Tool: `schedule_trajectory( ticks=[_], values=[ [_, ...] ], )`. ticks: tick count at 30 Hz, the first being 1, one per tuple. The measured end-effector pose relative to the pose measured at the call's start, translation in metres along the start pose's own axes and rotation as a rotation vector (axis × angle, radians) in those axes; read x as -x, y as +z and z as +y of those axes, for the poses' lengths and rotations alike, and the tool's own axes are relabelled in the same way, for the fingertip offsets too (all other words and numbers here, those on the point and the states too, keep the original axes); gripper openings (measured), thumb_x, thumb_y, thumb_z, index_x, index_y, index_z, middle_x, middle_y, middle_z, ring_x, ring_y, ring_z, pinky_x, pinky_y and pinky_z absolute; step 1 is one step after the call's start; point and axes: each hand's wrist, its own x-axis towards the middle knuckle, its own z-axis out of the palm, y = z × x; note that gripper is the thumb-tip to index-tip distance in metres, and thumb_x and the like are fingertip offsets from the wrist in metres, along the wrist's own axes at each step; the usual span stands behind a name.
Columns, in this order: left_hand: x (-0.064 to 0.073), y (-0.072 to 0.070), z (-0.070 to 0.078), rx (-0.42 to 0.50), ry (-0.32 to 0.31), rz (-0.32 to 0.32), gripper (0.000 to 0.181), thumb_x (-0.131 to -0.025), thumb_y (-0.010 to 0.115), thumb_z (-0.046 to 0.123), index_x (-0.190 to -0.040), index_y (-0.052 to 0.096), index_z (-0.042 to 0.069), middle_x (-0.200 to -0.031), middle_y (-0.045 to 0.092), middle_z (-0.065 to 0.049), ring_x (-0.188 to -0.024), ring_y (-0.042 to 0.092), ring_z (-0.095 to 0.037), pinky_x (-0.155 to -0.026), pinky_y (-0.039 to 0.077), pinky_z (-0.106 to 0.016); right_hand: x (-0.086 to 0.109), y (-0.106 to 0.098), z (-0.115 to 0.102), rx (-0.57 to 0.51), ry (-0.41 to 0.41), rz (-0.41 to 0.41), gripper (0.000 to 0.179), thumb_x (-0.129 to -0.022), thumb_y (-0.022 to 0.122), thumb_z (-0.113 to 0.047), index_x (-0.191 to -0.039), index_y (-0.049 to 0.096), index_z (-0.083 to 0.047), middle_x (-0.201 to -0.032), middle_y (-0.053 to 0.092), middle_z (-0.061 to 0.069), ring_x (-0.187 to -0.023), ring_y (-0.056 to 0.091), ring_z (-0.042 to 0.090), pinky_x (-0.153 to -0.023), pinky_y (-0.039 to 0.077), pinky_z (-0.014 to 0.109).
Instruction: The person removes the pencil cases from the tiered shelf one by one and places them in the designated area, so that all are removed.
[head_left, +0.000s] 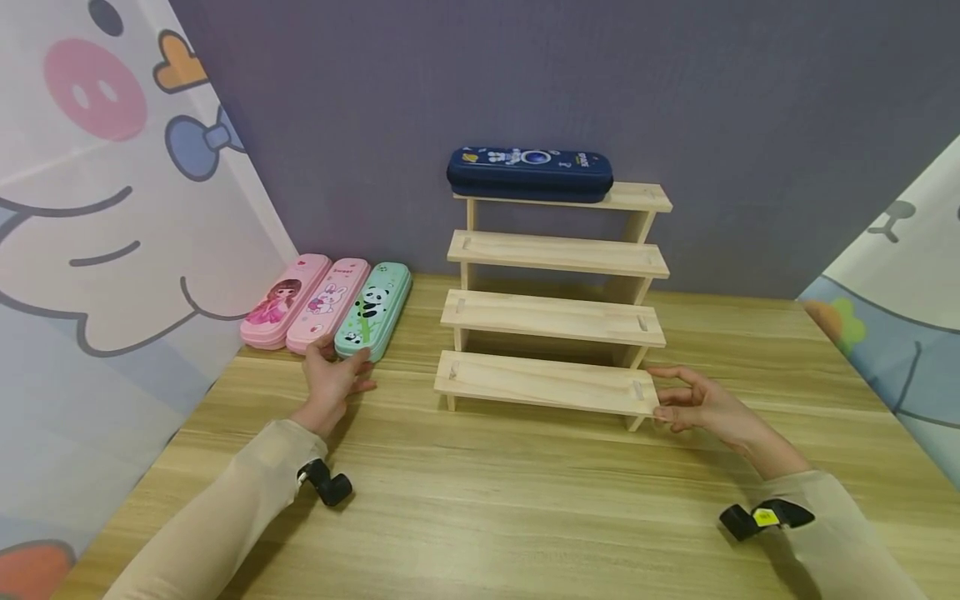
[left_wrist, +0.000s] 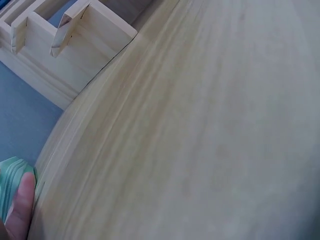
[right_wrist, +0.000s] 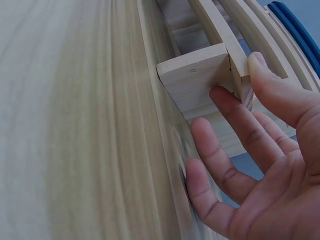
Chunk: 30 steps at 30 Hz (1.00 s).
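Note:
At the left, my left hand grips the near end of a mint-green pencil case with a panda on its lid. In the left wrist view, the thumb lies along the case's zipped side; the other fingers are mostly out of that view. A four-step wooden display stand stands in the middle. My right hand holds the right end of its lowest step, thumb at the board's edge and fingertips under it. A navy space-themed pencil case lies on the top step.
Two pink pencil cases, one with a rabbit and one with a girl, lie side by side left of the green one. Behind the stand rises a grey panel. Cartoon-printed sheets flank the wood-grain table.

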Motion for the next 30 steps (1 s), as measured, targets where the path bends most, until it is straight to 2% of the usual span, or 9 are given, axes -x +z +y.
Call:
schedule_trajectory(
  ticks=[5, 9, 13, 16, 20, 24, 30],
  values=[
    [0.001, -0.003, 0.004, 0.006, -0.016, 0.014, 0.072, -0.091, 0.065, -0.002, -0.145, 0.019, 0.005, -0.138, 0.029, -0.013, -0.058, 0.065, -0.009, -0.048, 0.059, -0.026, 0.000, 0.000, 0.001, -0.003, -0.006, -0.003, 0.057, -0.096, 0.060, 0.004, -0.136, 0.050, -0.035, -0.112, 0.070, -0.010, -0.090, 0.071, 0.018, -0.068, 0.058, 0.030],
    [0.007, -0.004, 0.012, 0.012, -0.020, -0.007, 0.072, -0.093, 0.064, 0.003, -0.147, 0.016, 0.009, -0.147, 0.027, -0.014, -0.058, 0.066, -0.011, -0.046, 0.057, -0.025, -0.001, 0.000, 0.003, -0.021, -0.016, -0.018, 0.058, -0.096, 0.060, 0.005, -0.136, 0.050, -0.036, -0.113, 0.070, -0.009, -0.090, 0.071, 0.017, -0.068, 0.058, 0.030],
    [0.014, -0.003, 0.021, 0.008, -0.020, -0.044, 0.073, -0.094, 0.065, 0.006, -0.148, 0.016, 0.012, -0.142, 0.025, -0.012, -0.063, 0.068, -0.014, -0.047, 0.058, -0.026, 0.000, -0.001, 0.004, -0.021, -0.008, -0.017, 0.058, -0.096, 0.059, 0.005, -0.135, 0.049, -0.037, -0.113, 0.070, -0.010, -0.091, 0.070, 0.018, -0.069, 0.058, 0.030],
    [0.015, 0.000, 0.027, 0.024, -0.002, -0.043, 0.074, -0.094, 0.067, 0.006, -0.148, 0.017, 0.013, -0.137, 0.025, -0.011, -0.065, 0.068, -0.015, -0.047, 0.058, -0.028, 0.000, -0.001, 0.003, -0.003, 0.001, -0.005, 0.057, -0.096, 0.060, 0.003, -0.135, 0.049, -0.036, -0.113, 0.069, -0.011, -0.091, 0.071, 0.019, -0.069, 0.058, 0.031],
    [0.013, 0.001, 0.042, 0.071, 0.024, -0.026, 0.074, -0.093, 0.067, 0.005, -0.148, 0.019, 0.013, -0.136, 0.026, -0.010, -0.064, 0.068, -0.015, -0.046, 0.057, -0.027, -0.001, 0.000, 0.001, 0.013, 0.012, 0.009, 0.055, -0.096, 0.062, 0.002, -0.135, 0.050, -0.034, -0.112, 0.070, -0.010, -0.091, 0.071, 0.019, -0.069, 0.059, 0.031],
    [0.009, 0.003, 0.063, 0.121, 0.045, -0.021, 0.072, -0.092, 0.068, 0.007, -0.147, 0.022, 0.015, -0.130, 0.028, -0.005, -0.063, 0.068, -0.014, -0.047, 0.057, -0.026, -0.001, 0.000, 0.001, -0.008, 0.003, -0.001, 0.056, -0.096, 0.061, 0.004, -0.135, 0.050, -0.034, -0.112, 0.071, -0.009, -0.090, 0.071, 0.018, -0.068, 0.059, 0.030],
    [0.007, 0.014, 0.090, 0.178, 0.089, -0.056, 0.073, -0.092, 0.070, 0.010, -0.146, 0.023, 0.019, -0.126, 0.030, -0.002, -0.065, 0.068, -0.014, -0.045, 0.056, -0.024, 0.000, -0.002, 0.002, -0.031, -0.015, -0.021, 0.058, -0.096, 0.059, 0.006, -0.135, 0.051, -0.036, -0.113, 0.071, -0.007, -0.089, 0.071, 0.018, -0.067, 0.058, 0.029]
  ],
)
